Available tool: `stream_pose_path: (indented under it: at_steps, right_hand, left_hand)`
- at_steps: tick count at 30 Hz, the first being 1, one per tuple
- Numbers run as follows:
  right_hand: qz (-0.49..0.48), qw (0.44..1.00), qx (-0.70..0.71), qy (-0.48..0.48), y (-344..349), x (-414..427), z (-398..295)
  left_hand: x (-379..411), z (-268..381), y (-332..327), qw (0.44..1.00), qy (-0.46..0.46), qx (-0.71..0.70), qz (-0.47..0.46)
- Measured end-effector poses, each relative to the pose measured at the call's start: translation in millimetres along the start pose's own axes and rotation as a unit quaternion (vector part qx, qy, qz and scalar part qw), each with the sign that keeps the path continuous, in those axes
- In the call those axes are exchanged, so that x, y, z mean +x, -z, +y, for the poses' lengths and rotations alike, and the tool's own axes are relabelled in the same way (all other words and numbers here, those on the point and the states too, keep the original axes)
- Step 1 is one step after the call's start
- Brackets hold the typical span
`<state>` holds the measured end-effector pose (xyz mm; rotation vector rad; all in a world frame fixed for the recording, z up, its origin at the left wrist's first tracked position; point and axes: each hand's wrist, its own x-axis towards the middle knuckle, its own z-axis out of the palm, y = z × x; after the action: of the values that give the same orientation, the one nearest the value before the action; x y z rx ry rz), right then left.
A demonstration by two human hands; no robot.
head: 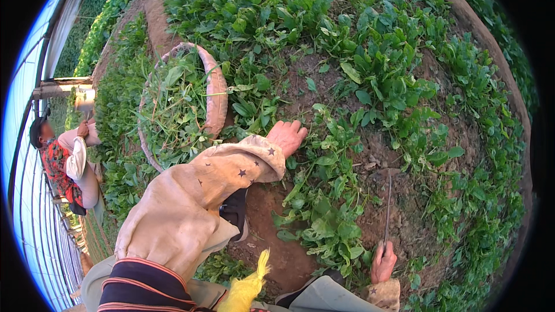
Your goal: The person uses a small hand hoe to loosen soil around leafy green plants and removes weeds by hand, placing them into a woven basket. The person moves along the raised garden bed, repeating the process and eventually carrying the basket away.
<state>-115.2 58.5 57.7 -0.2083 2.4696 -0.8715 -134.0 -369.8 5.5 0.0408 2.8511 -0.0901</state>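
My right hand (383, 262) grips the handle end of a small hand hoe (388, 208), whose thin metal shank runs up to a blade resting on the bare soil. Out in front, my left hand (286, 136) reaches from a star-patterned sleeve to low leafy green plants (325, 147). Its fingers curl downward, and whatever lies under them is hidden. Close beside that forearm stands a round container (216, 91) with a thick rolled rim, heaped with pulled greens and grass (177, 99).
Leafy plants (260, 8) grow thickly over the bed, with brown soil (269, 221) between them. A raised earth ridge (490, 30) curves along the right. Another person (65, 164) sits at the far left, near the greenhouse frame (43, 60). My shoe (234, 214) is below my left forearm.
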Motion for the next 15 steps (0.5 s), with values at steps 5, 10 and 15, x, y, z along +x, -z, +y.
stream_pose_path:
  at_steps: [5,10,15]
  right_hand:
    - [0.022,1.000,0.001,0.009,0.3,0.3,-0.4]
    - [0.030,1.000,-0.009,0.006,2.7,-0.4,0.1]
    - [0.010,1.000,-0.011,0.007,-1.8,1.0,1.2]
  left_hand:
    - [-4.4,-9.0,-2.3,0.997,-0.065,-0.021,0.021]
    - [26.0,-17.2,90.1,0.902,0.236,-0.310,-0.189]
    - [36.0,-71.2,28.1,0.851,0.358,-0.380,-0.054]
